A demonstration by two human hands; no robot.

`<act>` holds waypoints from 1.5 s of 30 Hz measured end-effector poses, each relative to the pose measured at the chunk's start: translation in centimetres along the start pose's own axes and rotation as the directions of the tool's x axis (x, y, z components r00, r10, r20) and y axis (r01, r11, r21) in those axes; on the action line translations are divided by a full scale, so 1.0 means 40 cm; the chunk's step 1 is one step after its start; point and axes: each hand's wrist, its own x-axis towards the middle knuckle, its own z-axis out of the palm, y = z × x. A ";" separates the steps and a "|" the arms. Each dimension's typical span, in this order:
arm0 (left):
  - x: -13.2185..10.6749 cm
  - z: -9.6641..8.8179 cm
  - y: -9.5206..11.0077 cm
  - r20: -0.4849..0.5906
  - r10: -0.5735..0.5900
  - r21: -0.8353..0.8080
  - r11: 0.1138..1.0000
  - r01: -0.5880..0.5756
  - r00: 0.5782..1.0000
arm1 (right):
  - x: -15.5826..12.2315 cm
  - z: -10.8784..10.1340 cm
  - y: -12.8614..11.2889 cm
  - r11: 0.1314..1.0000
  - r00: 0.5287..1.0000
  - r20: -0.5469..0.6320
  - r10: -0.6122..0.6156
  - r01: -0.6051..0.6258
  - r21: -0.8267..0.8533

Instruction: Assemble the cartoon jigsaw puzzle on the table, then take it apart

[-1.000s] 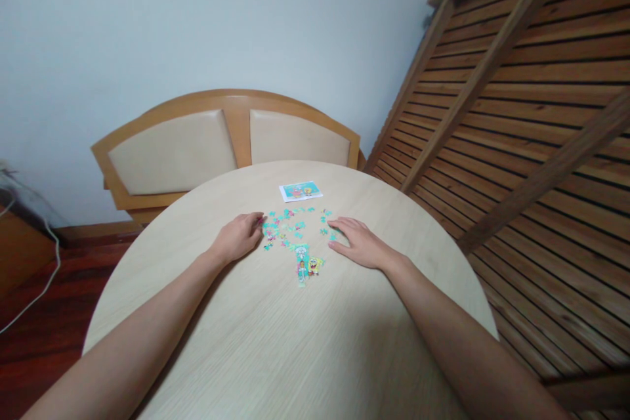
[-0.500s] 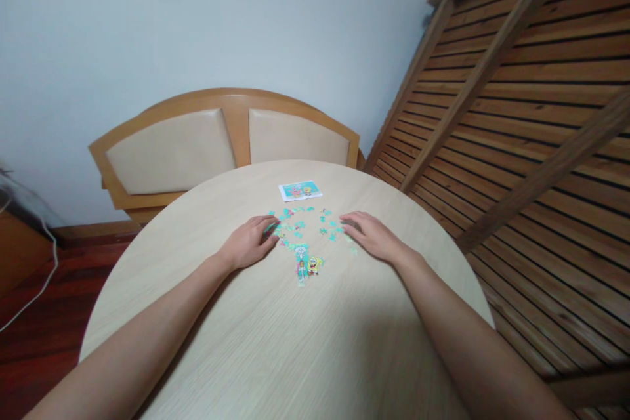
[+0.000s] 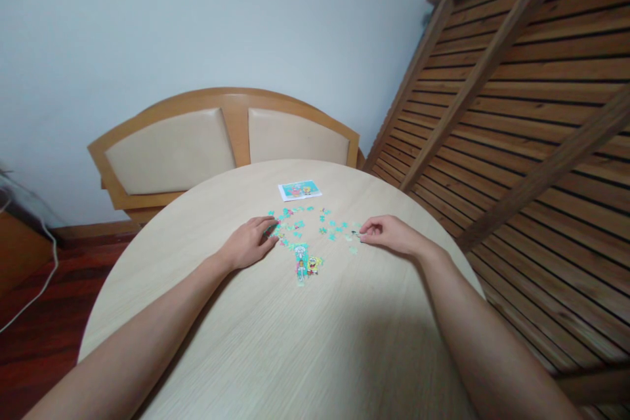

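On round wooden table (image 3: 275,341), left hand (image 3: 250,244) lay open on loose puzzle pieces (image 3: 305,226), right hand (image 3: 391,236) pinched narrow on single piece (image 3: 355,234) at scatter's right edge, joined cartoon strip (image 3: 301,264) nearer, reference card (image 3: 300,190) beyond.

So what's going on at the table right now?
A person has a small jigsaw spread on the round wooden table. The left hand lies flat on the left edge of the loose turquoise puzzle pieces; the right hand pinches what looks like a single piece at the scatter's right edge. A short assembled section with cartoon figures lies nearer the person, and a reference picture lies beyond the pieces.
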 end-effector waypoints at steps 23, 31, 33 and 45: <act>-0.001 0.005 -0.007 0.001 0.012 -0.012 1.000 -0.012 1.000 | -0.003 0.024 -0.045 0.999 0.998 0.042 0.039 -0.040 0.028; -0.001 0.003 -0.006 0.003 0.008 -0.016 1.000 -0.008 1.000 | -0.006 0.060 -0.113 0.973 0.982 0.163 -0.095 0.058 0.222; -0.001 0.003 -0.006 -0.003 0.010 -0.017 1.000 -0.010 1.000 | -0.009 0.075 -0.136 0.970 0.966 0.222 -0.130 0.077 0.229; 0.002 0.003 -0.004 -0.008 0.010 -0.031 0.999 -0.010 1.000 | -0.021 0.161 -0.231 0.971 0.914 0.344 -0.216 0.166 0.171</act>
